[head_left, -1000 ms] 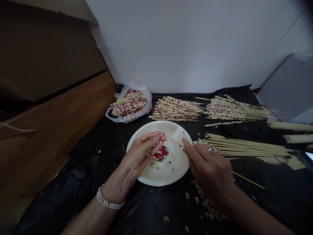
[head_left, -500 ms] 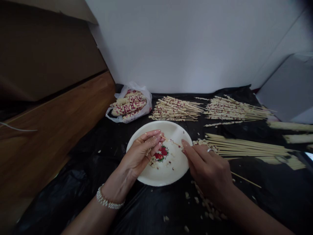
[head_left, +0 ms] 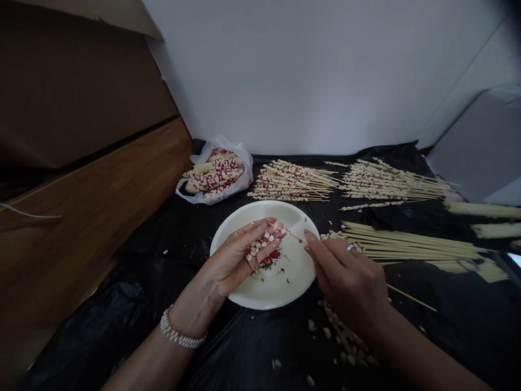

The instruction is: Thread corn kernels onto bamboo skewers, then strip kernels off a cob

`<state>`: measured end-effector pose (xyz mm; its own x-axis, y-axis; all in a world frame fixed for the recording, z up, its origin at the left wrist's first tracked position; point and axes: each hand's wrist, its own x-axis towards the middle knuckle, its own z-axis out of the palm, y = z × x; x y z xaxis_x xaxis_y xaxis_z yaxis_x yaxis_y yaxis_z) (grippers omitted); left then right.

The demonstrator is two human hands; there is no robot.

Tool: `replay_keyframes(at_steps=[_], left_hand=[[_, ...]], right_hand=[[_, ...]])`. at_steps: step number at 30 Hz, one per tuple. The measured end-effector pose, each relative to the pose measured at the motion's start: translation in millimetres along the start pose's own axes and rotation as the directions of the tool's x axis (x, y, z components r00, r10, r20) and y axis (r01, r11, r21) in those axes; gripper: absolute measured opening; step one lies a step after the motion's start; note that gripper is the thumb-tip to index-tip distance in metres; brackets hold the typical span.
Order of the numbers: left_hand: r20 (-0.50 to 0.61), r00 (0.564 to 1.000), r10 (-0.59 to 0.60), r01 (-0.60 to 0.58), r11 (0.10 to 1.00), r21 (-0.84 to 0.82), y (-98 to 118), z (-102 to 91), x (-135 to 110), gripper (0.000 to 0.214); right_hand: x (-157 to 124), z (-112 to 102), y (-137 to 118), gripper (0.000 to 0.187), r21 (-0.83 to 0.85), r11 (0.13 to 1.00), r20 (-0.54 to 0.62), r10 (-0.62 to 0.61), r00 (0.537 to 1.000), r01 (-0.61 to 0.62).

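Over the white bowl [head_left: 299,274], my left hand [head_left: 232,252] cups loose corn kernels [head_left: 255,251] in its half-curled palm. Its fingertips are around the tip of a thin wooden skewer [head_left: 294,237], with pale and reddish kernels beside them. My right hand [head_left: 350,279], with a ring on one finger, pinches that skewer between thumb and fingers. A stick end juts out behind the right hand, apparently the same skewer. Some kernels lie in the bowl, whose bottom has a red and green print.
A plastic bag [head_left: 244,182] of speckled corn cobs [head_left: 215,180] lies at the back. Kernel-covered skewers form two piles [head_left: 291,182], [head_left: 382,182] along the wall. Bare skewers [head_left: 411,244] and stripped cobs [head_left: 496,231] are on the right. Loose kernels [head_left: 350,342] dot the black plastic sheet [head_left: 171,304].
My left fingers have opened a little, showing more kernels in the palm. The right hand has shifted very slightly to the right with the skewer.
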<state>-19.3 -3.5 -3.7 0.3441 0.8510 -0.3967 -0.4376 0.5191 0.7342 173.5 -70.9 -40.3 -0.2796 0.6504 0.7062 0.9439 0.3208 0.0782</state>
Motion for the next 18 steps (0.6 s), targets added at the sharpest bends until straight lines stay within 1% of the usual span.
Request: replay_keyframes(at_steps=[3, 5, 6, 12, 15, 18], left_hand=[[0.029, 1.000, -0.001, 0.002, 0.999, -0.041, 1.4, 0.1, 0.0, 0.038], [0.032, 0.999, -0.014, 0.015, 0.999, -0.028, 1.6, -0.6, 0.5, 0.048], [0.026, 1.000, -0.015, 0.016, 1.000, -0.016, 1.4, -1.0, 1.0, 0.049], [-0.029, 0.998, 0.061, -0.061, 0.998, 0.003, -2.1, -1.6, 3.2, 0.031], [-0.034, 0.997, 0.067, -0.067, 0.998, 0.018, -2.4, -1.7, 3.6, 0.023], [-0.039, 0.997, 0.073, -0.072, 0.997, 0.030, -2.1, -2.6, 4.4, 0.022]], right_hand=[[0.7, 0.2, 2.4, 0.034, -0.010, 1.000, -0.007, 0.017, 1.000, -0.017], [1.1, 0.3, 3.1, 0.033, -0.014, 1.000, -0.014, 0.010, 1.000, -0.010], [1.3, 0.3, 3.2, 0.033, -0.016, 1.000, -0.013, 0.005, 1.000, -0.006], [0.6, 1.1, 1.5, 0.033, -0.006, 1.000, -0.008, -0.002, 1.000, 0.002], [0.0, 1.4, 0.5, 0.035, -0.019, 1.000, 0.005, -0.005, 1.000, 0.005], [0.8, 0.7, 0.1, 0.035, -0.028, 1.000, 0.007, -0.007, 1.000, 0.007]])
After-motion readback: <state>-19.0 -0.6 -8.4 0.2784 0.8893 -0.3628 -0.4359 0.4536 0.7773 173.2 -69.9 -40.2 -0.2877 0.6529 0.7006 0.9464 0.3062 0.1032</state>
